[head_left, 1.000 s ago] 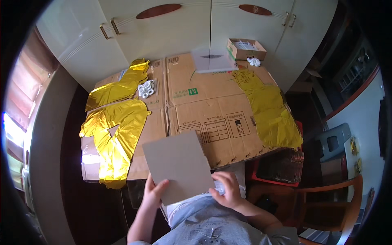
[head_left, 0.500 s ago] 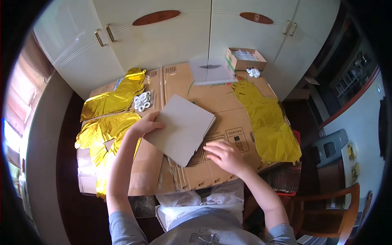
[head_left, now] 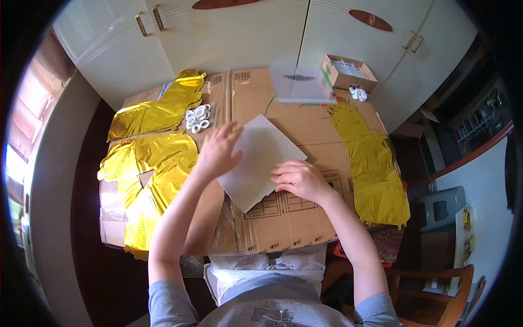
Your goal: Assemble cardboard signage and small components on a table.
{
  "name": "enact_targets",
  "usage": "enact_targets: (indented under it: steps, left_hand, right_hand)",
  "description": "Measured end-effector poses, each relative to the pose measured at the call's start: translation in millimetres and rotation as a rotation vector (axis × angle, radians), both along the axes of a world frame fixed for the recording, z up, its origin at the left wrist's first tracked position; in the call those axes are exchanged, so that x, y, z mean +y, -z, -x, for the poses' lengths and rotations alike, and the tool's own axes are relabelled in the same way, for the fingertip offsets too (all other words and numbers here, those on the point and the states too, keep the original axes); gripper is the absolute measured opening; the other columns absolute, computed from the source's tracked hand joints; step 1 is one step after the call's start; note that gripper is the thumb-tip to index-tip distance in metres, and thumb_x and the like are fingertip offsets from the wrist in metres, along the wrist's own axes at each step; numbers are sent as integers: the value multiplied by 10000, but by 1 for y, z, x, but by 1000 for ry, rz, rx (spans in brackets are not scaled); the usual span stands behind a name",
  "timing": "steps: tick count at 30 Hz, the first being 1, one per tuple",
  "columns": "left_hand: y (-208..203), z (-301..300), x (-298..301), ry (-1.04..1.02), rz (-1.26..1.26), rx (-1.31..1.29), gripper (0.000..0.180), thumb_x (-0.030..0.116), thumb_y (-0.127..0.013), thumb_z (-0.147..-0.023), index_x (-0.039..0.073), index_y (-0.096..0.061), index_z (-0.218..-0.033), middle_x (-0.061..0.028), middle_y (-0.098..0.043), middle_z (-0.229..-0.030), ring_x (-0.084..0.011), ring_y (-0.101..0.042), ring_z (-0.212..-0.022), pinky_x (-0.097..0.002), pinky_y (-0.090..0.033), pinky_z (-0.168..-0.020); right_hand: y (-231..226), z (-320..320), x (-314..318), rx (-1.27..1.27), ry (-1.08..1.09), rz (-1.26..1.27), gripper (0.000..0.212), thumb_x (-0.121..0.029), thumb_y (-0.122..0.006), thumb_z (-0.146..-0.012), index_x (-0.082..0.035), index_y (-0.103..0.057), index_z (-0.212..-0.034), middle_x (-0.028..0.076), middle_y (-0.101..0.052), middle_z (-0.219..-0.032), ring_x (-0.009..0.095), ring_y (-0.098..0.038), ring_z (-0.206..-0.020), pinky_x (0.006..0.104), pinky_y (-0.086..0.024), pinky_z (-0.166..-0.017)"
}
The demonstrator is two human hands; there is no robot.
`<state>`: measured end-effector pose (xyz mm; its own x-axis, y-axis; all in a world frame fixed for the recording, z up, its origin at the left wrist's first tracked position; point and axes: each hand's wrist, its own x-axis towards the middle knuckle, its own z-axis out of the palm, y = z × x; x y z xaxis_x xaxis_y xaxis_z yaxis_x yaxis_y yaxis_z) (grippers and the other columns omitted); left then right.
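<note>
Grey sheets [head_left: 260,151] — left hand [head_left: 219,152], fingers wide; right hand [head_left: 304,180], fingers curled at edge, grip unclear

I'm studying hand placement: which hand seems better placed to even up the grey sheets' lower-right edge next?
Probably the right hand: it is at that edge of the grey sheets, while the left hand is open at their upper-left side.

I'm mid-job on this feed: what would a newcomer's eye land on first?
Probably the shiny gold foil pieces on the left of the cardboard, with a yellow foil piece along the right side. Next comes the pale grey sheet set askew near the middle, the left hand by its left edge, the right hand at its lower-right edge.
</note>
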<state>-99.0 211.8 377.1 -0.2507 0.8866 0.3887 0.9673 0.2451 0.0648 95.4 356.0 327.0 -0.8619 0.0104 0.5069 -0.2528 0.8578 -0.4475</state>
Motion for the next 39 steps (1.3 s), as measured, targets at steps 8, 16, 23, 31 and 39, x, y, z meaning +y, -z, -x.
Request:
enact_targets:
  steps: [8,16,23,31,39]
  left_hand:
    - [21,-47,-20,339,42,-376,283,217,-626,-669,72,-548,-899,-98,-517,-1090,-256,-449,-1091,-380,-345,-900]
    - [15,-55,-17,309,104,-322,389,319,-702,-591,83,-520,-841,-75,-492,-1110,-249,-406,-1129,-382,-317,-926]
    - [15,-54,-18,298,102,-316,392,306,-703,-581,85,-523,-849,-75,-493,-1104,-249,-403,-1131,-380,-307,-934]
    - [16,-52,-20,319,77,-360,380,296,-701,-585,85,-529,-850,-78,-500,-1098,-250,-404,-1134,-378,-308,-930]
    - [16,-50,-21,346,48,-392,340,277,-686,-604,88,-532,-840,-73,-510,-1090,-244,-414,-1127,-377,-312,-923]
  right_hand:
    - [-11,8,0,-181,27,-9,137,-210,-680,-631,-105,-662,-717,6,-641,-837,162,-579,-852,294,-476,-703]
    - [-13,11,0,-170,54,-76,130,-257,-650,-649,-129,-629,-657,-53,-603,-757,137,-569,-767,287,-472,-622]
    - [2,-2,-8,79,88,-247,86,-166,-593,-690,-121,-631,-754,3,-617,-880,163,-574,-919,325,-483,-749]
    - [0,-14,-26,198,103,-241,69,-120,-580,-681,-111,-622,-735,-21,-600,-817,136,-569,-832,296,-472,-737]
    - [-7,-1,-16,207,7,-277,52,-110,-587,-629,-99,-587,-680,-27,-580,-737,128,-563,-707,264,-465,-600]
